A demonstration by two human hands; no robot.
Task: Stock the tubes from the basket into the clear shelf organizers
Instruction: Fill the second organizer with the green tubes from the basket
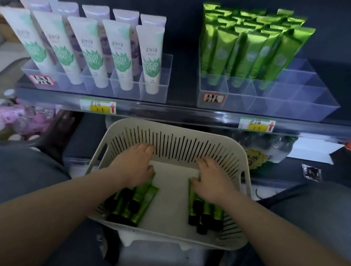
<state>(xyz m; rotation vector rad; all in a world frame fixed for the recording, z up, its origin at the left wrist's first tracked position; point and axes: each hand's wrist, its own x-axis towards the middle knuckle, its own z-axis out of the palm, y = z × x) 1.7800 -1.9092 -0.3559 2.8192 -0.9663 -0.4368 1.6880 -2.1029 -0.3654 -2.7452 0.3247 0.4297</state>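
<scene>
In the basket (pixel 177 130), the left hand (pixel 134 167) curls its fingers (pixel 143 149) round the left tubes (pixel 138 204). The right hand (pixel 212 184) grips the right tubes (pixel 208 213).

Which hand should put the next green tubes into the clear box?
Probably the right hand: it lies on green tubes, and the empty slots sit up on its side.

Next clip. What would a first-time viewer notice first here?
The left hand and right hand are down in the white slotted basket at bottom centre, each laid over black-capped green tubes. On the shelf above right, shiny green tubes stand packed in a clear organizer whose right compartments are empty. White leaf-printed tubes stand in the left organizer.
</scene>
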